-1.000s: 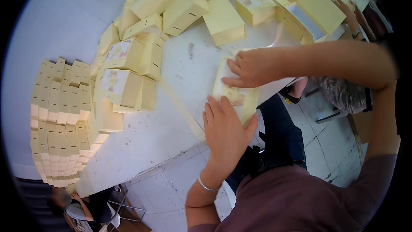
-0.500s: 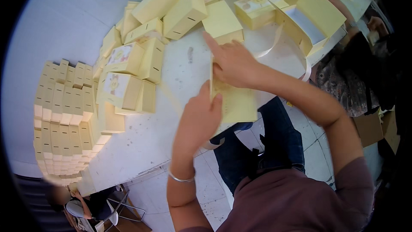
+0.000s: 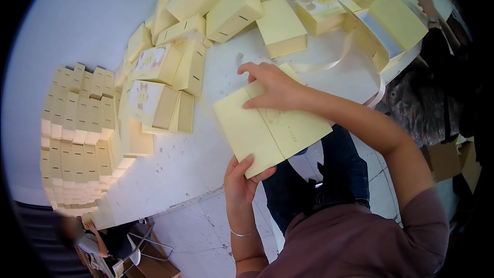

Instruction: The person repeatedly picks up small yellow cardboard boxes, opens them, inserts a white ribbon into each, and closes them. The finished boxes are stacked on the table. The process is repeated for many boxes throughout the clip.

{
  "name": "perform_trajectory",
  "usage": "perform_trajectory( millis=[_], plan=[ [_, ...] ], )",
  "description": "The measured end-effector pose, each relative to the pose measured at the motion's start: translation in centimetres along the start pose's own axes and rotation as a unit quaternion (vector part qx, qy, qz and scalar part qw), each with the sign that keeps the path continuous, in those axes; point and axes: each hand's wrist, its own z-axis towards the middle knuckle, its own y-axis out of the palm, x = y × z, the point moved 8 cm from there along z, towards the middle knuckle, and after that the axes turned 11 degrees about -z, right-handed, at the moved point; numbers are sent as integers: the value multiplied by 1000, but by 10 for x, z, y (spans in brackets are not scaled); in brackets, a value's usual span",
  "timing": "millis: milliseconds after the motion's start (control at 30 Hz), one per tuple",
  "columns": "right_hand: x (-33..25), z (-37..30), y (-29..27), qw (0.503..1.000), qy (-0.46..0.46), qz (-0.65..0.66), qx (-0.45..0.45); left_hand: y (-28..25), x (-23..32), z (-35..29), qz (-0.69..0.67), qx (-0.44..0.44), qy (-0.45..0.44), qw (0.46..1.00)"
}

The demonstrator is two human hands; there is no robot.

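A pale yellow cardboard box [image 3: 288, 128] lies tilted at the table's near edge. A straight line parts its plain left panel from a right one with faint printing. My left hand [image 3: 242, 177] grips the near left corner, thumb on the top face and fingers underneath. Over the far part of the box lies my right hand [image 3: 272, 88]. Its thumb touches the plain panel, and its index finger reaches past the far edge, apart from the thumb. The other right fingers are partly hidden.
Several yellow boxes [image 3: 234, 13] lie heaped along the far side of the white table [image 3: 175, 172]. Tall stacks of boxes [image 3: 77, 123] stand at left. An open box [image 3: 383, 33] with a pale ribbon [image 3: 334, 62] is at right. Other people work at far right and lower left.
The box has turned and tilted, and its plain panel now shows beside the printed one. My left hand has moved nearer to me onto its corner; the right hand now reaches across it.
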Motion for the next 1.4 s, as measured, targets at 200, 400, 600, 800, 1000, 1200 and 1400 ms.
perform_trajectory(
  millis=[200, 400, 600, 800, 1000, 1200, 1400],
  plan=[
    [-28, 14, -2, 997, -54, -17, -49, 7, 4, -21, 47, 27, 31, 998],
    [-23, 21, 38, 978, -87, -187, -31, 5, 7, 1, 141, 10, -14, 990],
    [-14, 25, 32, 970, -8, -241, 1, 12, 5, 9, 148, 26, 19, 988],
    [1, 26, 26, 976, 102, -154, -116, 20, -1, 7, 110, 42, 39, 992],
    [7, 57, -22, 931, 45, 322, -167, 13, 6, 1, 109, 54, 65, 990],
    [14, 26, -92, 960, -115, -158, -198, 11, 2, -4, 134, 24, 36, 990],
    [52, -36, -64, 779, -333, -530, -36, 8, -2, -2, 130, 31, 61, 989]
  ],
)
